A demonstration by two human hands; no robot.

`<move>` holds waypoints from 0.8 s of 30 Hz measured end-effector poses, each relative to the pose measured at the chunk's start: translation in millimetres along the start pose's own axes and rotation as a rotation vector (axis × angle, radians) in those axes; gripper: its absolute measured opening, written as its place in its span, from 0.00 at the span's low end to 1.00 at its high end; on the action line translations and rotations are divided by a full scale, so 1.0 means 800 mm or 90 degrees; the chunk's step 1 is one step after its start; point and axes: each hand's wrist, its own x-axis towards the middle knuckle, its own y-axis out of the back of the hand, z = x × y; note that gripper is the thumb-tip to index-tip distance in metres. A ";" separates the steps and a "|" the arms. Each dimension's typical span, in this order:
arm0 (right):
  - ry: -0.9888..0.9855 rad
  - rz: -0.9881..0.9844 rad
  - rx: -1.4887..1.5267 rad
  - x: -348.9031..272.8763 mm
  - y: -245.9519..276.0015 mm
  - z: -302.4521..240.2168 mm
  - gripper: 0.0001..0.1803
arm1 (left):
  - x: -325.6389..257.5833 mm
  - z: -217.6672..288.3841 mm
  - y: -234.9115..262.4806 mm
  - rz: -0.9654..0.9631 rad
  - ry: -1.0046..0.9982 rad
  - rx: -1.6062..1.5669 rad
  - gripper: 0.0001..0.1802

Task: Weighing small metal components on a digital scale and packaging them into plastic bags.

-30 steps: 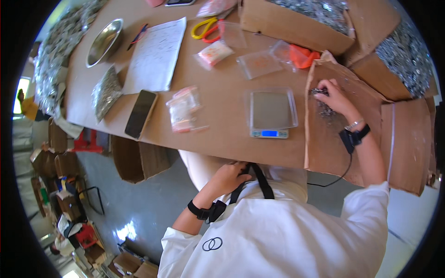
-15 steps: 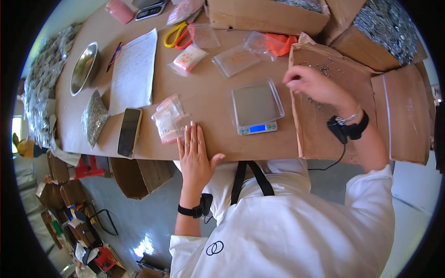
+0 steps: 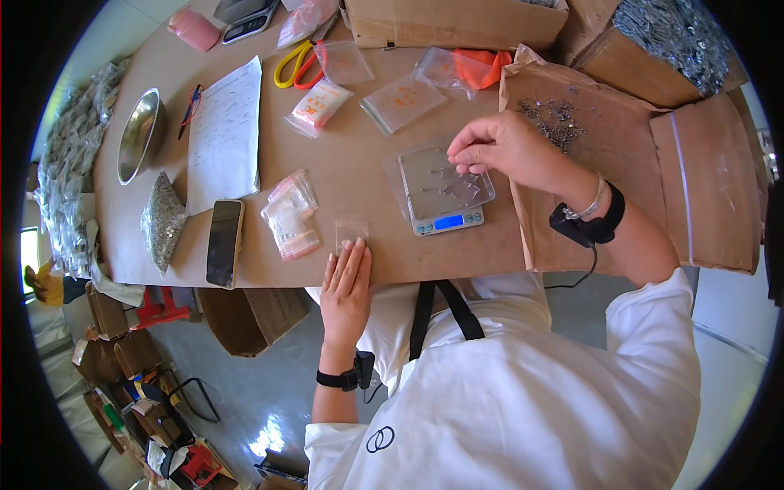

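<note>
My right hand (image 3: 514, 151) hovers over the digital scale (image 3: 423, 173), thumb and fingertips drawn together. Whatever may be between them is too small to make out. Several small metal screws (image 3: 447, 193) lie scattered in the clear tray on the scale. My left hand (image 3: 346, 287) is flat at the table's front edge, fingers stretched out, their tips on a small clear zip bag (image 3: 352, 227). Just left of that bag rests a stack of small zip bags (image 3: 291, 219). To the right of the scale, a loose pile of screws (image 3: 559, 122) sits on an opened cardboard box (image 3: 608, 196).
Left are a phone (image 3: 224, 245), a filled bag of metal parts (image 3: 164, 220), a steel bowl (image 3: 139, 135) and a written sheet (image 3: 224, 131). Scissors (image 3: 304, 65) and plastic bags (image 3: 403, 103) lie farther back. Boxes (image 3: 457, 26) line the far right edge.
My right hand has moved left from the cardboard to above the scale, and screws now lie in its tray. My left hand has shifted slightly right; a single zip bag shows apart from the stack.
</note>
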 end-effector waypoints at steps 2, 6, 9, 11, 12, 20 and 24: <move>-0.017 -0.007 0.155 -0.004 0.010 -0.004 0.09 | 0.000 0.000 -0.004 0.134 -0.065 -0.052 0.20; -0.025 0.027 0.243 -0.020 0.027 -0.011 0.10 | -0.012 0.003 0.009 0.177 -0.120 -0.084 0.16; -0.023 0.047 0.191 -0.027 0.031 -0.010 0.09 | -0.010 0.024 0.027 0.197 -0.105 -0.118 0.17; -0.001 0.038 0.145 -0.026 0.026 -0.003 0.08 | 0.000 0.032 0.041 0.193 -0.045 -0.155 0.18; 0.023 0.029 0.098 -0.025 0.023 0.000 0.07 | 0.007 0.035 0.047 0.193 -0.046 -0.156 0.18; 0.059 0.041 -0.125 -0.029 -0.009 -0.008 0.05 | 0.042 0.021 0.067 0.188 0.164 -0.170 0.08; 0.079 0.032 -0.150 -0.024 -0.018 -0.011 0.07 | 0.050 0.027 0.071 0.181 0.137 -0.158 0.07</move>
